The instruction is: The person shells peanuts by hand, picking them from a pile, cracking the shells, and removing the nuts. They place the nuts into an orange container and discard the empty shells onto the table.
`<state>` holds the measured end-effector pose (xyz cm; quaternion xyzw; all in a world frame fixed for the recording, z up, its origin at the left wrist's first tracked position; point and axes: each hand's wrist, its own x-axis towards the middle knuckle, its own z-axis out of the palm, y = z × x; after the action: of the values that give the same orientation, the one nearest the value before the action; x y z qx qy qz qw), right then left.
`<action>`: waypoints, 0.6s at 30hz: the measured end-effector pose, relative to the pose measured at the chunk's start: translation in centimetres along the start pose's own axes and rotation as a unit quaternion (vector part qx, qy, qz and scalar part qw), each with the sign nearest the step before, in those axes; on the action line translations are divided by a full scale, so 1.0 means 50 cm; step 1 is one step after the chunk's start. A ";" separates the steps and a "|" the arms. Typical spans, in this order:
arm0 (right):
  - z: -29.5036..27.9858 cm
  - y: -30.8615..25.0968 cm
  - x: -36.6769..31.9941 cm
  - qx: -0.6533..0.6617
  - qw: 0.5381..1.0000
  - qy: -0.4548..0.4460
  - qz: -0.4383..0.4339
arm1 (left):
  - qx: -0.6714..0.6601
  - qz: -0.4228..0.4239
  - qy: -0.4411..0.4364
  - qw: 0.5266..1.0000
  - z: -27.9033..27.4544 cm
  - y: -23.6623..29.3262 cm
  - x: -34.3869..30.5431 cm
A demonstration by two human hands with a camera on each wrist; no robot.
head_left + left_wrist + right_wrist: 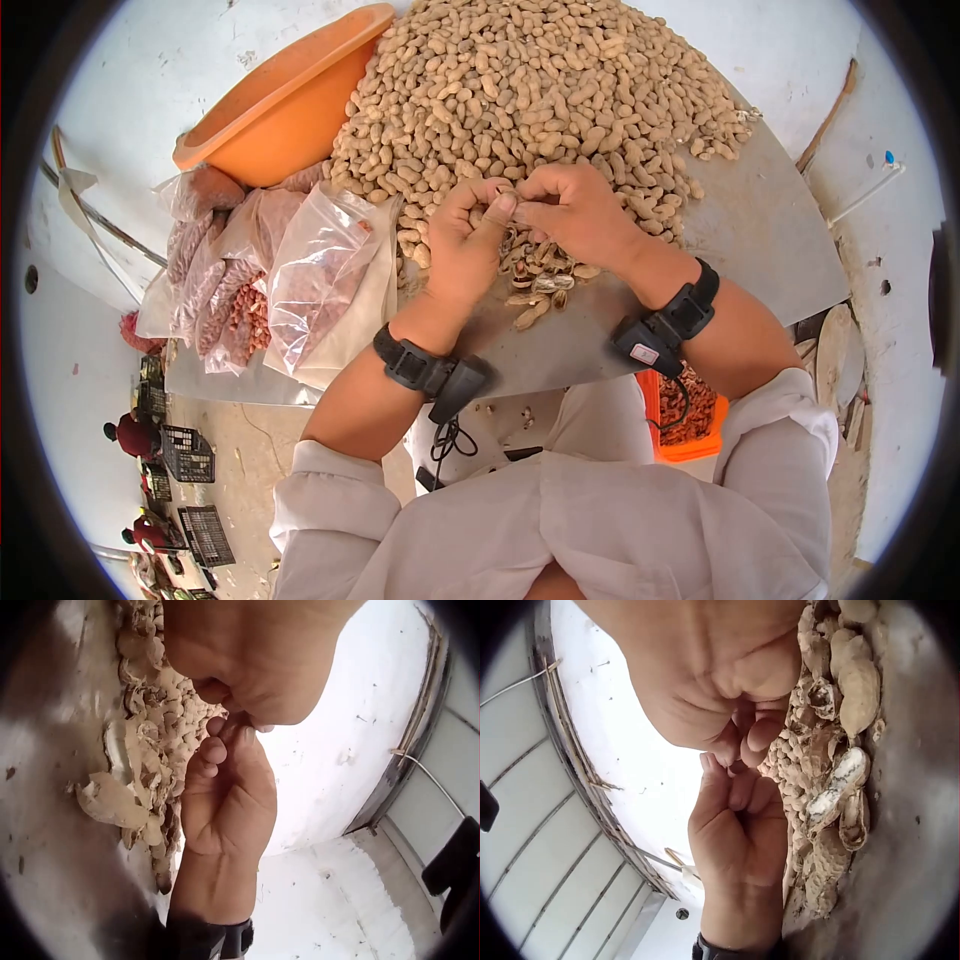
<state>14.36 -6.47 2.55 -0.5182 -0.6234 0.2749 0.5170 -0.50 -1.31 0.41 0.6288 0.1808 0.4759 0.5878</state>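
Peanut (507, 189) pinched above broken shells (540, 283)

Fingers of the left hand (467, 240) and right hand (578, 212) are curled, and the peanut is pinched where their fingertips meet, mostly hidden by them. The shells are scattered just below on the grey table (765, 265), in front of a large peanut heap (540, 90). At the left, an orange basin (300, 125) is tilted beside the heap, with filled plastic bags (325, 270) laid near it

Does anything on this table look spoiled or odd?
Yes, one split shell at the near edge of the peanut heap: its inside is whitish with dark marks, unlike the tan shell beside it. That might be mould, but I can't be sure.
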 end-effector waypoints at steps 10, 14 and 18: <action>0.003 0.023 0.006 0.287 0.951 -0.037 0.107 | -0.127 -0.020 0.013 0.992 -0.004 -0.011 0.004; 0.004 0.032 0.010 0.368 0.921 -0.047 0.118 | -0.119 -0.029 0.063 0.991 0.011 0.007 0.007; 0.009 0.035 0.013 0.432 0.887 -0.048 0.158 | -0.049 -0.008 0.054 0.997 0.002 -0.004 0.012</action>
<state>14.63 -5.24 1.11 -0.3209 -0.3772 0.6198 0.6088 -0.09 -0.84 0.49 0.5711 0.1937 0.5122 0.6115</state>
